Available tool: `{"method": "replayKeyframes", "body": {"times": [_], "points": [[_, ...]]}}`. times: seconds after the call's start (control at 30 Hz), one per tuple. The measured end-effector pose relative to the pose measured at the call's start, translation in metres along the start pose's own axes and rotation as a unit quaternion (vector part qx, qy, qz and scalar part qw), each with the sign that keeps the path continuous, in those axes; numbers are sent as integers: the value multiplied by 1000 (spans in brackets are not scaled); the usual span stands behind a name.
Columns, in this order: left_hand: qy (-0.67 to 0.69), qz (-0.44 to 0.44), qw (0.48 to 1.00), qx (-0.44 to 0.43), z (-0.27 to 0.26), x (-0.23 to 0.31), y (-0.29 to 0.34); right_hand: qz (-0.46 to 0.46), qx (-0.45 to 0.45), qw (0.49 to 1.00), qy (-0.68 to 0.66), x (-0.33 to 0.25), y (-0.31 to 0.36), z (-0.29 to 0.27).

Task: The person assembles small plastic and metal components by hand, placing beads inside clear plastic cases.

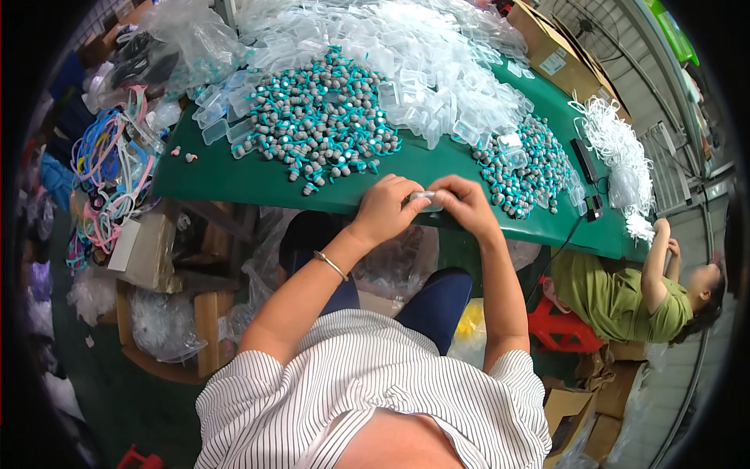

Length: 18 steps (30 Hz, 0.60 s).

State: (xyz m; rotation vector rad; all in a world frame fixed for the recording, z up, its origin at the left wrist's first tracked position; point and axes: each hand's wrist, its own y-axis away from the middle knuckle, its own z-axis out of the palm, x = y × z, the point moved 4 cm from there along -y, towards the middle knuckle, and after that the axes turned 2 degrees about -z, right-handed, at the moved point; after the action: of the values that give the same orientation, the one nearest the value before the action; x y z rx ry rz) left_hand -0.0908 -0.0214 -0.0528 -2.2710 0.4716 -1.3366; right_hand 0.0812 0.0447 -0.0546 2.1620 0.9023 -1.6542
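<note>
Both my hands meet at the near edge of the green table (312,197). My left hand (388,209) and my right hand (466,205) pinch a small clear plastic case (426,195) between thumbs and fingers; what is inside it is hidden. Just beyond my left hand spreads a heap of small grey-and-teal earplugs (316,117). Past my right hand lies a second, smaller heap of the same earplugs (523,168). Behind both rises a large pile of clear plastic cases (445,70).
White cords (617,148) lie in a bundle at the table's right, where a person in green (625,297) sits on a red stool (558,324). Coloured headbands or cords (109,172) hang at the left. Cardboard boxes (562,51) stand around. Two pinkish pieces (183,155) rest near the left edge.
</note>
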Motion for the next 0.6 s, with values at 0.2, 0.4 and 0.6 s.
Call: {"method": "replayKeyframes", "body": {"times": [0.2, 0.4, 0.6], "points": [[-97, 98, 988, -70, 22, 29, 44, -162, 234, 849, 445, -13, -66, -6], [-139, 70, 982, -104, 26, 25, 56, -90, 203, 832, 508, -2, -64, -18], [-314, -21, 948, 41, -38, 0, -2, -67, 303, 885, 348, 1, -23, -29]]}}
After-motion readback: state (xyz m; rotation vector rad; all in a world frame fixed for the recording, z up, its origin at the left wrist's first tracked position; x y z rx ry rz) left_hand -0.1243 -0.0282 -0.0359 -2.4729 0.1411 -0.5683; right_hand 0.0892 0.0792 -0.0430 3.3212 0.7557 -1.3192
